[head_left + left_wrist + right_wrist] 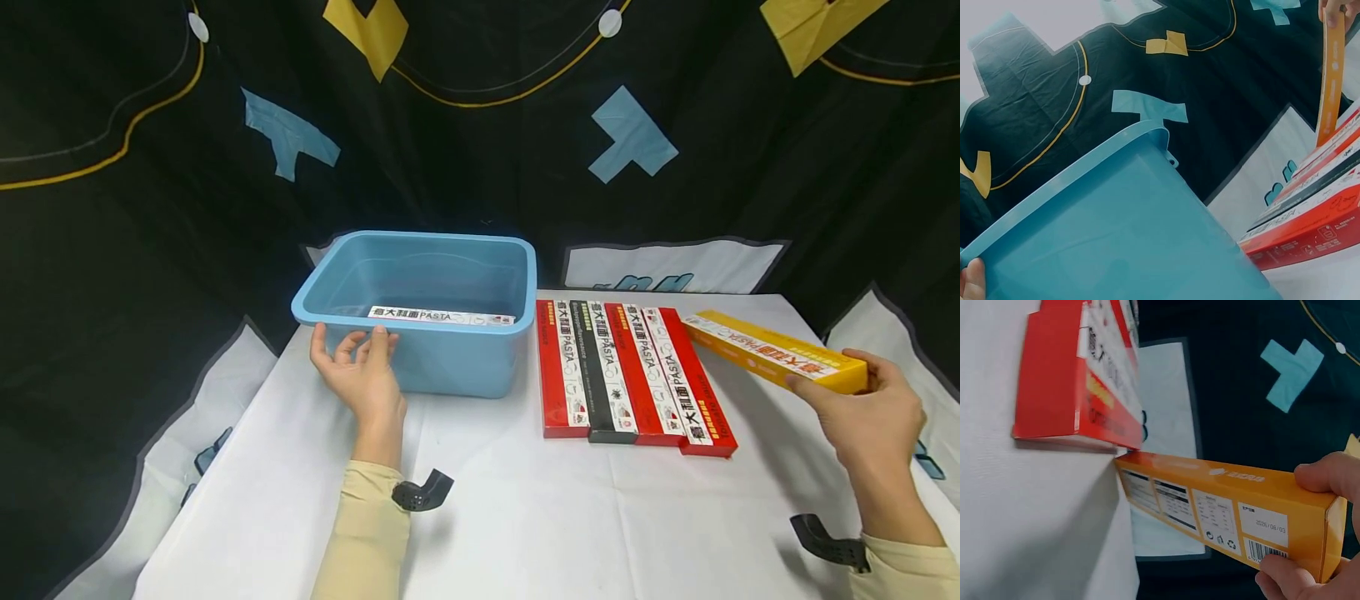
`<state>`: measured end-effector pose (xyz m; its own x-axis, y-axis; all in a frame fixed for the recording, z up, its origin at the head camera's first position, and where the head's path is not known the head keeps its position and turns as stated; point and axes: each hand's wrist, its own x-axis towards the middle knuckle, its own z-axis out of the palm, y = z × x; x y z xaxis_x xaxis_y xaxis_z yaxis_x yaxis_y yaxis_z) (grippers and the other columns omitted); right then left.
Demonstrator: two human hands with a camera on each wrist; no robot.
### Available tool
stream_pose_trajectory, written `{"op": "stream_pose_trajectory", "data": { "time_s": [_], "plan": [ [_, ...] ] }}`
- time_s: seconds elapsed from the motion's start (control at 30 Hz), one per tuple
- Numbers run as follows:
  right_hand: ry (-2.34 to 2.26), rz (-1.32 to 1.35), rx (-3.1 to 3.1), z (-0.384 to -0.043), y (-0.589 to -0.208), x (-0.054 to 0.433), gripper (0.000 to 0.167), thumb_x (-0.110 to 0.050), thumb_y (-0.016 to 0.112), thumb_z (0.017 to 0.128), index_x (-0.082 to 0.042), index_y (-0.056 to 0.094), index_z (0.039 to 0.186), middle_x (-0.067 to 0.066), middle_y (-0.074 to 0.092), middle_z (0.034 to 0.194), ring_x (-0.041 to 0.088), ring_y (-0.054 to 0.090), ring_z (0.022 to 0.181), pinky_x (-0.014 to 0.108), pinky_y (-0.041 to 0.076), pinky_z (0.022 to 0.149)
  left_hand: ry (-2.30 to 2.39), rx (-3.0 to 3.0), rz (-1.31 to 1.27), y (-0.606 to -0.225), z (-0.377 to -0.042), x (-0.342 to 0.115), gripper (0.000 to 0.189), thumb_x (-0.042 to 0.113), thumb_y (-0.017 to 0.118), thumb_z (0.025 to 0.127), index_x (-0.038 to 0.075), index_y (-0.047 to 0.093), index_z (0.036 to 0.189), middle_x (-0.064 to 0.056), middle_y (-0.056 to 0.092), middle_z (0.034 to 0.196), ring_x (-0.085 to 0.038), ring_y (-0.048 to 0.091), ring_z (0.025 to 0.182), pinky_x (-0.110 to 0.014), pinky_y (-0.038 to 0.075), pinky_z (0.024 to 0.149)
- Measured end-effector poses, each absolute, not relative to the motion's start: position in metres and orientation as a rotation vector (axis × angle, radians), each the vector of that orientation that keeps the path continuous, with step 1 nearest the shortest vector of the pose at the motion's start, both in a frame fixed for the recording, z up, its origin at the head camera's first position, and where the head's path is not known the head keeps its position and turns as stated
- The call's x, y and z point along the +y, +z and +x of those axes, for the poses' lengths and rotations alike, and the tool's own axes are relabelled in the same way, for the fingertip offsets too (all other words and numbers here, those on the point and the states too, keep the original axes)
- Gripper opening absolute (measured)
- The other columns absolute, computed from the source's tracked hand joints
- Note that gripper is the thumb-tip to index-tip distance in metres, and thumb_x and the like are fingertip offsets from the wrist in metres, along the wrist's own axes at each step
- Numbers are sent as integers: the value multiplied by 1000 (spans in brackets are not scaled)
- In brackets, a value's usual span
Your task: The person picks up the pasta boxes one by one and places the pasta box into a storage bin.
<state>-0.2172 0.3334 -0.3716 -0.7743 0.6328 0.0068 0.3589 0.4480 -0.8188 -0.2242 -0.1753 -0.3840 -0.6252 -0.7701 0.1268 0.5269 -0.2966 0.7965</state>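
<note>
On the left of the table in the head view stands a blue plastic bin (pixel 465 358). My left hand (pixel 363 367) is at its front rim, with curled fingers holding it from below the edge; fingertips (pixel 972 281) show there in the left wrist view. Inside the bin lies a pasta box (pixel 442 317), mostly hidden by the front wall. At the right, my right hand (pixel 873 408) grips the near end of a yellow pasta box (pixel 772 350), thumb on top and fingers beneath. The box tilts, near end raised, far end close to the table by the red boxes.
Between bin and yellow box, several pasta boxes lie side by side: red boxes (pixel 705 383) and a black one (pixel 600 375). They rest on a white-covered table (pixel 525 500). A dark cloth (pixel 480 192) with taped pieces hangs behind it.
</note>
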Motion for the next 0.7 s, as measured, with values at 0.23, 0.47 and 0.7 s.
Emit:
{"op": "stream_pose_trajectory", "data": {
  "time_s": [0.23, 0.47, 0.7],
  "plan": [
    [1205, -789, -2370, -216, -358, 326, 78, -32, 79, 81, -26, 40, 148, 5, 44, 142, 21, 45, 114, 24, 49, 95, -1996, -1086, 356, -384, -225, -175, 81, 4, 73, 86, 29, 25, 146, -12, 46, 113, -28, 62, 96, -39, 57, 87],
    [1297, -666, -2246, -222, -337, 312, 72, -28, 81, 80, -32, 46, 142, -11, 47, 127, 8, 44, 109, 5, 47, 75, -1985, -1068, 366, -383, -226, -176, 81, 1, 73, 86, 29, 25, 145, -11, 47, 112, -27, 61, 93, -39, 57, 87],
    [1755, -446, -1903, -231, -320, 298, 78, -14, 87, 71, -23, 50, 138, -5, 47, 129, 16, 46, 118, 13, 51, 77, -1993, -1064, 384, -384, -227, -176, 81, 0, 73, 85, 29, 26, 145, -11, 47, 112, -27, 61, 93, -39, 57, 87]
  ]
}}
